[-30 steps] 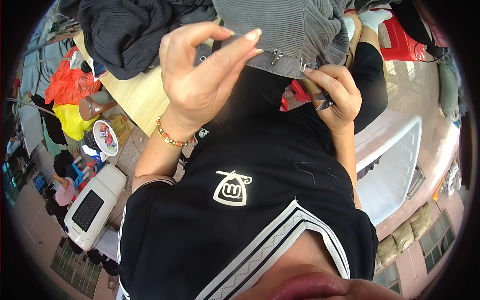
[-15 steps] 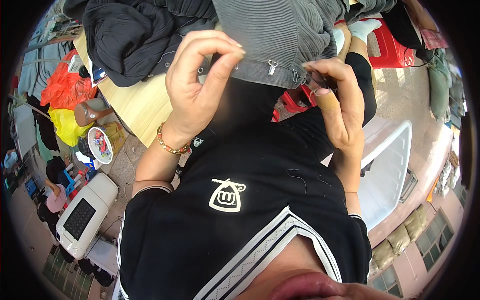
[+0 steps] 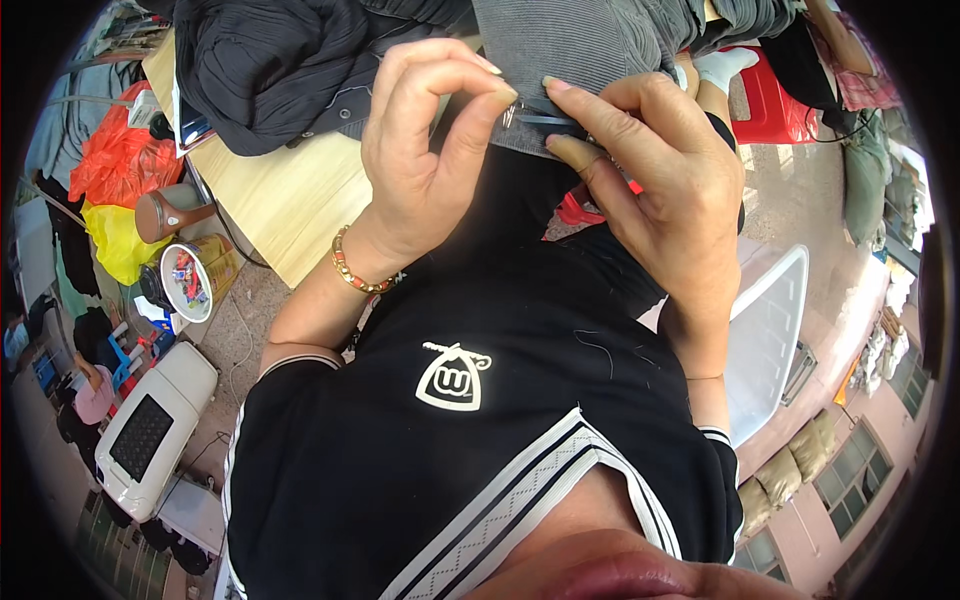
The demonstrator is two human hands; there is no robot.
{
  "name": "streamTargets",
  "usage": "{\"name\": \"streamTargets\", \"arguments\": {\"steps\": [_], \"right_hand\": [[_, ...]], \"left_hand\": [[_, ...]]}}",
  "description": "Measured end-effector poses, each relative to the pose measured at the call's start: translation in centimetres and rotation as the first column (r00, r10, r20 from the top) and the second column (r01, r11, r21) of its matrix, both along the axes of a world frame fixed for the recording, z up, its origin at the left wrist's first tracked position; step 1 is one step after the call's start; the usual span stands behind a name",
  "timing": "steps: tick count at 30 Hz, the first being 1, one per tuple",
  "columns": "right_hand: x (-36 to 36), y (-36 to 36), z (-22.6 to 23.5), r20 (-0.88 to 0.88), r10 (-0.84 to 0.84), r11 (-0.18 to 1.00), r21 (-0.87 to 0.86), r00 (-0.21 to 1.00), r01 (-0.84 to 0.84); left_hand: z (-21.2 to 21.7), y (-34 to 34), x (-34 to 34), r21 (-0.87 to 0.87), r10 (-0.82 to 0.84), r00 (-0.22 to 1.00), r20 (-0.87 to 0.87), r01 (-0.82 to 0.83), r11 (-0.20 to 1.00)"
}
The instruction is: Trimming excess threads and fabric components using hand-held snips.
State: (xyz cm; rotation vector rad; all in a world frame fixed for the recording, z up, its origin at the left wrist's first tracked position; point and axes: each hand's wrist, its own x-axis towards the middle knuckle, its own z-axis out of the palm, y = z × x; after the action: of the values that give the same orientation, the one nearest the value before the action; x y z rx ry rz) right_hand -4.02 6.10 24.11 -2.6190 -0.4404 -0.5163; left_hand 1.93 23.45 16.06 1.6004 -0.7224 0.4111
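Note:
Grey corduroy trousers (image 3: 560,45) lie over the table edge and my lap, waistband toward me. My left hand (image 3: 425,150) is closed in a pinch above the waistband; what its fingertips hold, if anything, is too small to name. A small metal hook (image 3: 509,116) shows just below them. From the right, my right hand (image 3: 665,165) grips a slim blue-grey blade-like tool (image 3: 548,120) between thumb and fingers, its tip close to the left fingertips. Most of that tool is hidden by the hand. A tape or bandage wraps the right thumb.
A dark bundled garment (image 3: 265,80) rests on the wooden table (image 3: 285,205). Left of it are a red plastic bag (image 3: 125,155), a yellow bag (image 3: 120,245) and a tub of small items (image 3: 188,285). A red stool (image 3: 765,110) and a clear plastic bin (image 3: 770,340) stand at right.
Both hands have come closer together over the waistband. My right hand moved left and turned its back to view, bringing the slim tool to the left fingertips. My left hand shifted slightly right.

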Motion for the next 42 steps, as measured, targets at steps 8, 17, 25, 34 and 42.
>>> {"name": "streamTargets", "arguments": {"steps": [8,17,25,34,42], "right_hand": [[0.8,0.3,1.1,-0.061,-0.009,1.000,-0.003,0.998,0.009],[0.1,-1.4,-0.2,0.003,0.039,0.999,0.033,0.999,-0.039],[-3.4,-3.6,-1.9,-0.177,0.110,0.899,0.438,0.978,-0.022],[-3.3,-5.2,-3.9,-0.138,0.212,0.781,0.619,0.968,-0.083],[-3.3,-5.2,-4.4,-0.110,0.205,0.733,0.675,0.973,-0.079]], "left_hand": [[0.2,-0.4,0.8,0.017,0.022,1.000,0.017,-0.022,1.000],[0.5,-0.7,0.0,0.057,-0.026,0.990,-0.141,0.035,0.998],[0.4,-1.0,-1.4,-0.043,-0.020,0.964,-0.265,0.009,0.999],[-0.1,-2.1,-0.5,0.001,0.015,0.975,-0.221,-0.016,1.000],[0.3,-1.9,-1.5,0.011,0.064,0.963,-0.261,-0.063,0.998]]}}
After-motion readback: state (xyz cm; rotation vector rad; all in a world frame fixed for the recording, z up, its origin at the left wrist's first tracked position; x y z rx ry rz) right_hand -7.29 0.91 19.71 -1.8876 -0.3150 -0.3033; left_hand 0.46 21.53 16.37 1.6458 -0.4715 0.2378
